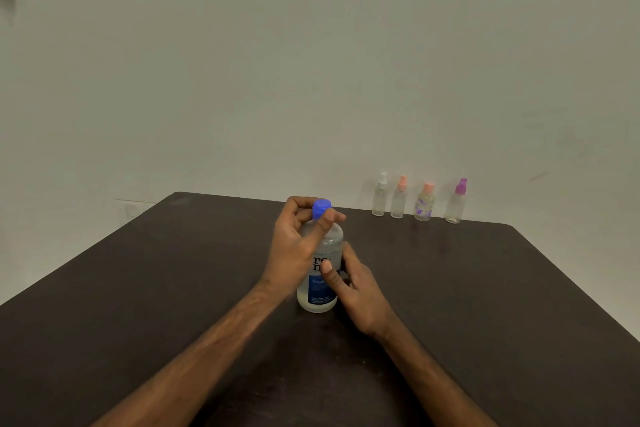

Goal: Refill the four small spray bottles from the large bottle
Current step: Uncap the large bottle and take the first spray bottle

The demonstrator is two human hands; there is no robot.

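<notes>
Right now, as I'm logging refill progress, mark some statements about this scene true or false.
1. The left hand pinches the blue cap of the large bottle. True.
2. The right hand holds a small spray bottle. False: it grips the large bottle's body.
3. Four small spray bottles stand in a row at the far edge of the table. True.
4. The large bottle lies on its side. False: it stands upright.
5. The purple-topped bottle is leftmost. False: it is rightmost.
</notes>
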